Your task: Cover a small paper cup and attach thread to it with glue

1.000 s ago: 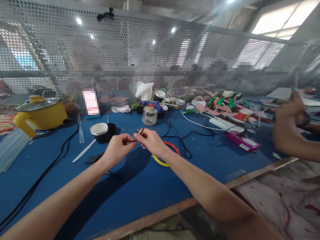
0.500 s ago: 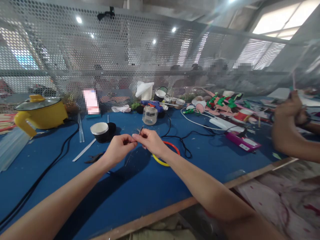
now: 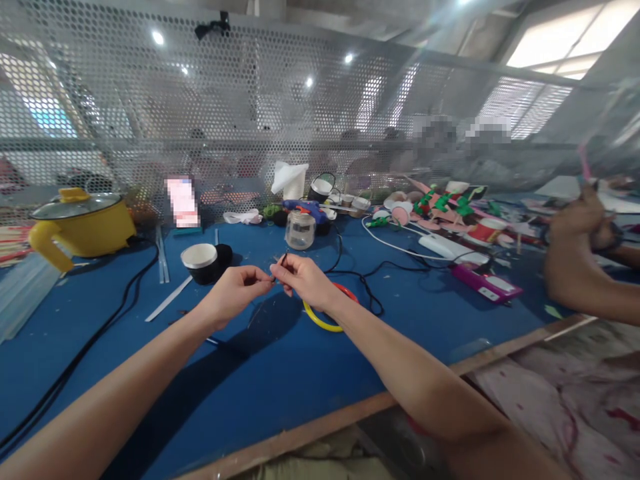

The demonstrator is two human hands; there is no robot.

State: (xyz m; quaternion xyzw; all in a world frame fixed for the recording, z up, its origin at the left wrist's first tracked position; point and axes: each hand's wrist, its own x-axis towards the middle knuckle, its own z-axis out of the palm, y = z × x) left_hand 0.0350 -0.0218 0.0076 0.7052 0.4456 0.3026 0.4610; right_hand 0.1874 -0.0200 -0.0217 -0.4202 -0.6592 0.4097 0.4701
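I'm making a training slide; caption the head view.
Left hand and right hand pinch thin dark material above a blue table, near a clear jar.

One head-worn view looks forward and down, near the left hand point(image 3: 239, 290) and right hand point(image 3: 305, 280), across the worktop point(image 3: 280, 387) towards a perforated screen point(image 3: 300, 127).

The thin dark piece point(image 3: 285, 258) is largely covered by the left fingers point(image 3: 257, 274) and right fingers point(image 3: 285, 275); its type and full length cannot be determined. The right forearm point(image 3: 380, 337) conceals part of the red-and-yellow ring point(image 3: 324, 326). Pixelation obscures the phone screen point(image 3: 182, 200). The right edge cuts off the co-worker's arm point(image 3: 575, 260).
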